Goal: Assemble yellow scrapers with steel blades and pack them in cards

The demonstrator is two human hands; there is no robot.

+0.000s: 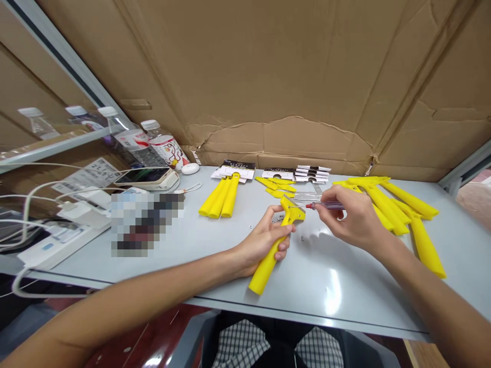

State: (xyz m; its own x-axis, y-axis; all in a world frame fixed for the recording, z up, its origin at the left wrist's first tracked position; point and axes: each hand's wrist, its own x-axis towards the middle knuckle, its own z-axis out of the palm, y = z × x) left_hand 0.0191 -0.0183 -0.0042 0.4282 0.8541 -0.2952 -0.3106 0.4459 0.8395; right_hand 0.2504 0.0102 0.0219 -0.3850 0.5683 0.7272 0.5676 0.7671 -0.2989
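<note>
Wrapped round the handle of a yellow scraper [266, 266], my left hand [268, 237] holds it tilted, its wide head up and away from me. In my right hand [347, 214] is a screwdriver [329, 205] with a dark reddish see-through handle. Its thin shaft points left, and the tip meets the scraper's head. Several small metal nuts or screws [276, 220] lie on the table just behind my left hand, and another small one [303, 238] sits to its right. Flat metal blades [303, 196] lie behind the scraper head, beside flat yellow plastic pieces [276, 186].
Several yellow handles [395, 204] are piled at the right. Yellow scrapers with cards [230, 197] lie left of centre, and stacked black-and-white cards [312, 174] behind. A phone [143, 176], a power strip [65, 240], cables and bottles [166, 145] crowd the left. Cardboard [268, 76] walls the back.
</note>
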